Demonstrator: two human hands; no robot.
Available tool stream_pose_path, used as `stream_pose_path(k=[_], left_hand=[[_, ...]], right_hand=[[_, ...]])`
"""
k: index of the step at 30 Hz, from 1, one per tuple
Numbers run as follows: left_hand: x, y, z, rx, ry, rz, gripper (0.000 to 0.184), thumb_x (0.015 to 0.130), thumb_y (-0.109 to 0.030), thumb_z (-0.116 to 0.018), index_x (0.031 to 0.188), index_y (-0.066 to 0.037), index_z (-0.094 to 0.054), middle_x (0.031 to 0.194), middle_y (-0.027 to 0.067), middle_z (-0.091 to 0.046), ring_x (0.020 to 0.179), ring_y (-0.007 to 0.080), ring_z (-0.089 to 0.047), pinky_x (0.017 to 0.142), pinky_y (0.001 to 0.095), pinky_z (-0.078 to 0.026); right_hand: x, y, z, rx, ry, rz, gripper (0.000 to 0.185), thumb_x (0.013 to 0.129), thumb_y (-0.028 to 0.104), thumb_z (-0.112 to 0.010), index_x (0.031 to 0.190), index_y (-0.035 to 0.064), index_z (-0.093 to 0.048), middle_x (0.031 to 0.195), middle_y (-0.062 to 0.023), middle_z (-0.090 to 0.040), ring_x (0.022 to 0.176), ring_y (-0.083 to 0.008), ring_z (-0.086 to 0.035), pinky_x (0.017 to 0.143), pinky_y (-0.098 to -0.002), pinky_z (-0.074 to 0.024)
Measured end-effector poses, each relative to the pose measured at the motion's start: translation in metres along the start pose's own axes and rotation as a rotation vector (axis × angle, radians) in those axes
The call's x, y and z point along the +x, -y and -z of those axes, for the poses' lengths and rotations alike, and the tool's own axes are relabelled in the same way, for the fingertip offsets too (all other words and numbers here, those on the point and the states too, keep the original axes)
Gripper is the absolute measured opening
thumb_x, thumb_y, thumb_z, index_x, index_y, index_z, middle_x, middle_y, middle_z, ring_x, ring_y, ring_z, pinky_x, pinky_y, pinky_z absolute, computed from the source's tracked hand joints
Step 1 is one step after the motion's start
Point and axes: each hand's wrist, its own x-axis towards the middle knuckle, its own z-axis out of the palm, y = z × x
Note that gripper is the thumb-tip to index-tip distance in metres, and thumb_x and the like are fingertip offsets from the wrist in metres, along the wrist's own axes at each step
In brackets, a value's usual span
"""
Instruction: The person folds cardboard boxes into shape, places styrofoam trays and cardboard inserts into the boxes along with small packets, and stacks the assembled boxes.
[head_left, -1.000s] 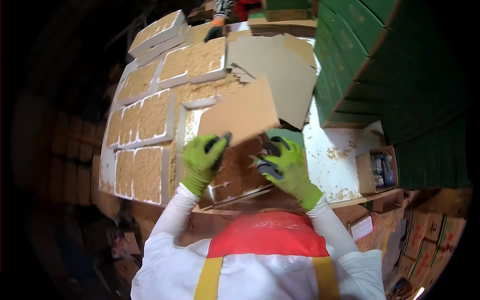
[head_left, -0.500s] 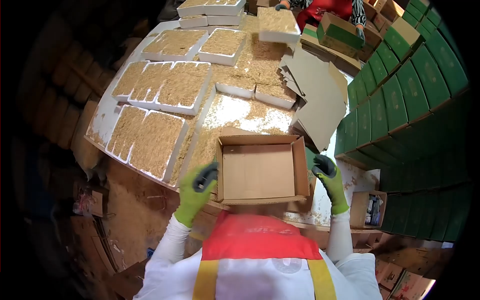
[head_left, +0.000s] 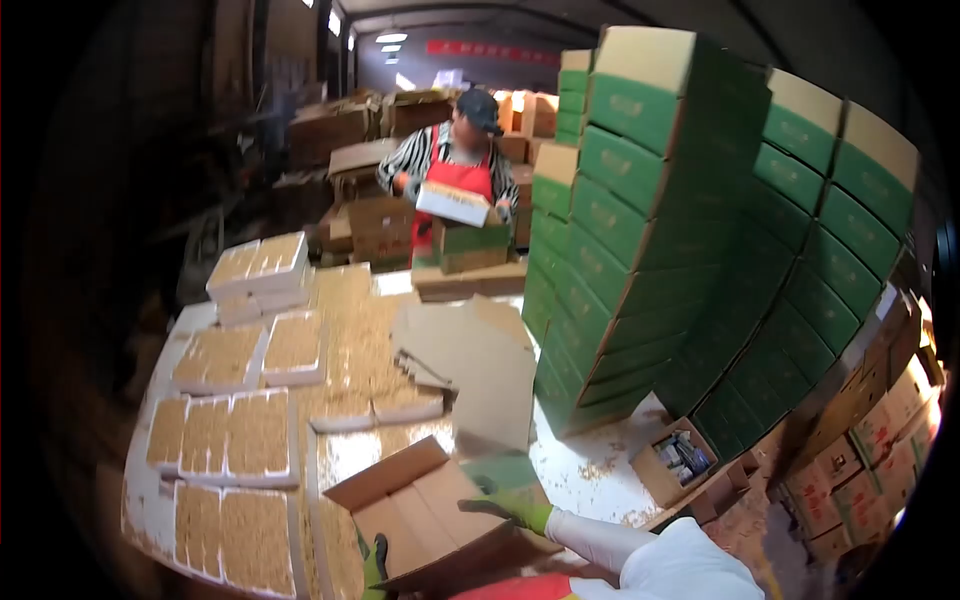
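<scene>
One open cardboard box (head_left: pixel 415 520) sits askew at the near edge of the white table (head_left: pixel 565 435). Your right hand (head_left: pixel 508 503) reaches over its right side, fingers stretched, thumb parted; your left hand (head_left: pixel 376 562) is at the near left corner, its grip too hidden to tell. Support both sides evenly, keeping the rim clear of the filled white trays (head_left: pixel 258 540) leftward and flat cardboard sheets (head_left: pixel 480 365) beyond.
</scene>
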Motion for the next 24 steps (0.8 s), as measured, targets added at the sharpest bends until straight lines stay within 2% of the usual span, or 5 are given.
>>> stream_pose_path(k=[5, 10, 15, 20, 24], left_hand=[[0.049, -0.103, -0.116, -0.068, 0.389, -0.137, 0.065, 0.089, -0.02, -0.059, 0.147, -0.001, -0.036, 0.142, 0.015, -0.047, 0.122, 0.0254, -0.052, 0.105, 0.0403, -0.042], [0.085, -0.242, -0.282, -0.128, 0.916, -0.334, 0.063, 0.093, -0.034, -0.05, 0.146, -0.004, -0.038, 0.145, 0.0127, -0.046, 0.127, 0.0256, -0.048, 0.108, 0.0416, -0.038], [0.084, -0.357, -0.489, -0.125, 1.356, -0.287, 0.064, 0.097, -0.047, -0.042, 0.146, -0.006, -0.04, 0.148, 0.0103, -0.044, 0.132, 0.0258, -0.044, 0.112, 0.0429, -0.034], [0.066, -0.39, -0.664, 0.199, 1.235, -0.103, 0.068, 0.096, -0.058, -0.04, 0.145, -0.011, -0.042, 0.143, 0.0059, -0.05, 0.127, 0.0229, -0.049, 0.108, 0.0427, -0.036], [0.066, -0.378, -0.713, 0.445, 1.039, -0.004, 0.07, 0.095, -0.06, -0.04, 0.145, -0.012, -0.042, 0.141, 0.0048, -0.052, 0.124, 0.022, -0.051, 0.106, 0.0425, -0.037]], right_hand=[[0.067, -0.018, 0.09, 1.178, 0.04, 0.113, 0.051, 0.099, 0.029, -0.06, 0.14, 0.0028, -0.045, 0.13, -0.0054, -0.054, 0.122, -0.0117, -0.05, 0.102, -0.0268, -0.041], [0.046, 0.022, 0.364, 0.692, -0.812, 0.939, 0.062, 0.081, 0.008, -0.076, 0.136, 0.005, -0.047, 0.132, -0.0097, -0.052, 0.119, -0.0197, -0.052, 0.103, -0.034, -0.0429], [-0.001, -0.02, 0.604, 0.057, -1.779, 0.164, 0.068, 0.079, 0.026, -0.083, 0.13, 0.0014, -0.046, 0.115, -0.0124, -0.059, 0.1, -0.0189, -0.059, 0.082, -0.0308, -0.0518], [0.027, -0.088, 0.647, 0.507, -1.15, 0.466, 0.066, 0.083, 0.029, -0.078, 0.135, 0.0003, -0.049, 0.113, -0.0111, -0.065, 0.091, -0.0126, -0.064, 0.075, -0.0275, -0.0545], [0.027, -0.09, 0.639, 0.315, -1.416, 0.287, 0.07, 0.08, 0.032, -0.079, 0.138, 0.0078, -0.048, 0.116, -0.0117, -0.067, 0.1, -0.0239, -0.065, 0.089, -0.034, -0.0515]])
